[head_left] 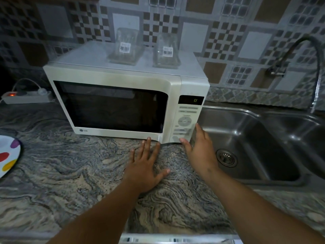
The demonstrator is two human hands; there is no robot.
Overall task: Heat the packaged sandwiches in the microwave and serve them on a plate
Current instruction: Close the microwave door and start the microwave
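A white microwave stands on the marbled counter with its door closed and its display lit. On its top lie two clear sandwich packs with barcode labels, one to the left and one to the right. My left hand hovers flat over the counter, fingers spread, fingertips near the door's lower right corner. My right hand is open at the bottom of the control panel, thumb by the lowest button. A white plate with coloured dots pokes in at the left edge.
A steel double sink with a drain lies right of the microwave, with a flexible tap above it. A power strip with a lit switch sits at the back left. The counter's front edge runs below my arms.
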